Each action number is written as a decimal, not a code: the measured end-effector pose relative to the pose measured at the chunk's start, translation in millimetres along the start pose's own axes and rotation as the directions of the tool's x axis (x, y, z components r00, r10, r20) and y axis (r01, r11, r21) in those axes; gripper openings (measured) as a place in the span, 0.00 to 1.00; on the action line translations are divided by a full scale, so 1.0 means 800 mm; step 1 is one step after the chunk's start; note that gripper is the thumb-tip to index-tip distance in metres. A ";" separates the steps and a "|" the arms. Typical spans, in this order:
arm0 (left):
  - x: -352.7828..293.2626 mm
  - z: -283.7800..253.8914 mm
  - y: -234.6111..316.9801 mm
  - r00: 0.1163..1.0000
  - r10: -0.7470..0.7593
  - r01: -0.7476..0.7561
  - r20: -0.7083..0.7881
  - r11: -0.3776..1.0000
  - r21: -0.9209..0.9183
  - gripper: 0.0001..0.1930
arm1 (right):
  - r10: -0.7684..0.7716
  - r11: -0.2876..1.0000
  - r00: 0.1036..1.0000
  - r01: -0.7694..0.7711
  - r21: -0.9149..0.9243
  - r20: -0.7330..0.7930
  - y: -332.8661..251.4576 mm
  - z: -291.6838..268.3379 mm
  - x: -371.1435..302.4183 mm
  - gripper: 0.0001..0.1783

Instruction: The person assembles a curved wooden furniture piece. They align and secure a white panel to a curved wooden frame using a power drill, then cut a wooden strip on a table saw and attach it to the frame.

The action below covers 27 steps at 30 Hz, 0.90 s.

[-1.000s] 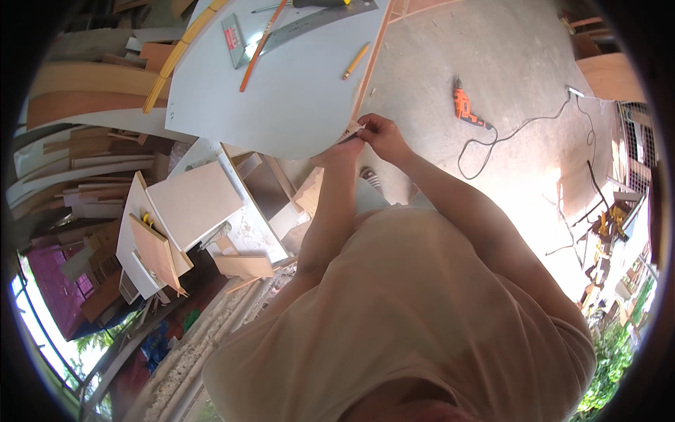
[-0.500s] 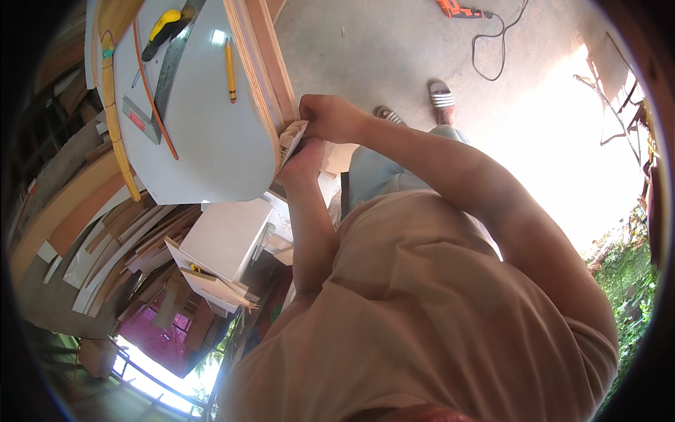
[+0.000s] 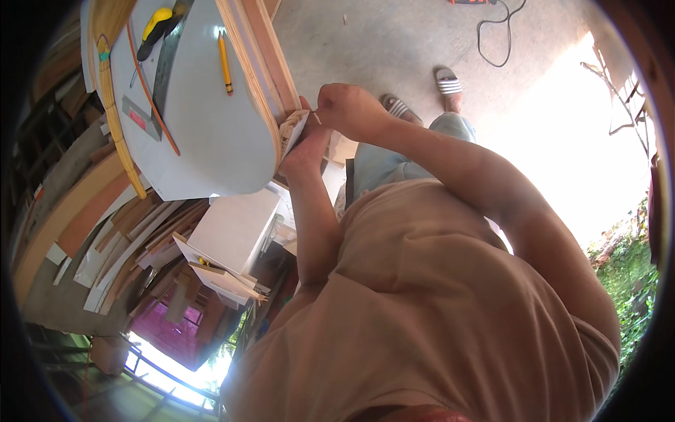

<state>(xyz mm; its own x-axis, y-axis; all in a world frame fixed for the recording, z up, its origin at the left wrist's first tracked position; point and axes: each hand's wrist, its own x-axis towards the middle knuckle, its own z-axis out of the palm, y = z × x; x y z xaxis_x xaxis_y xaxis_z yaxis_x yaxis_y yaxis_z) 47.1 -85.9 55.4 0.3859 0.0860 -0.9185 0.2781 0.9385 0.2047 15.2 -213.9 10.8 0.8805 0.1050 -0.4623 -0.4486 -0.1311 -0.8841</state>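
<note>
Both my hands are at the near right corner of a white-topped workpiece (image 3: 204,133) with layered plywood edges. A small white piece (image 3: 295,135), its side facing the workpiece rough and wood-coloured, stands tilted against that corner. My left hand (image 3: 306,153) is wrapped around the white piece from below, fingers partly hidden behind it. Just right of the piece, my right hand (image 3: 348,111) is closed, thumb and fingertips pinched together near its upper edge. Whatever is in that pinch is too small to make out.
On the white top lie a yellow pencil (image 3: 225,65), a yellow-and-black handled tool (image 3: 156,29), a metal ruler (image 3: 167,67), and a thin orange-brown strip (image 3: 149,91). A straw broom (image 3: 116,126) runs along the left edge. A power cord (image 3: 480,39) lies on the floor. Boards (image 3: 105,183) are stacked at left.
My right hand has moved slightly right, away from the plywood edge, and the white piece shows more of its face. The whole view has shifted a little.
</note>
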 end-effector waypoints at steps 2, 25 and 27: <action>0.002 -0.007 0.002 0.999 0.041 -0.042 -0.029 0.998 -0.048 0.23 | -0.037 0.998 0.999 0.038 0.053 -0.016 0.006 -0.006 -0.019 0.07; 0.011 -0.018 0.016 1.000 -0.006 0.007 0.014 0.999 -0.047 0.20 | -0.423 0.899 0.855 0.436 -0.025 -0.299 0.016 0.045 -0.007 0.08; 0.007 -0.019 0.015 1.000 -0.019 0.018 -0.004 0.996 -0.082 0.21 | -0.471 0.878 0.843 0.477 -0.043 -0.258 0.013 0.039 -0.001 0.08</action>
<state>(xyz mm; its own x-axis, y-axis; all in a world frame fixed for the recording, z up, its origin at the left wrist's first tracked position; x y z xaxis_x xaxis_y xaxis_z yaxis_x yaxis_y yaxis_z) 39.7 -69.1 47.4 0.3774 0.0696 -0.9234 0.2118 0.9642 0.1593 4.9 -184.6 -0.1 0.9936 -0.1041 0.0443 0.0331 -0.1072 -0.9937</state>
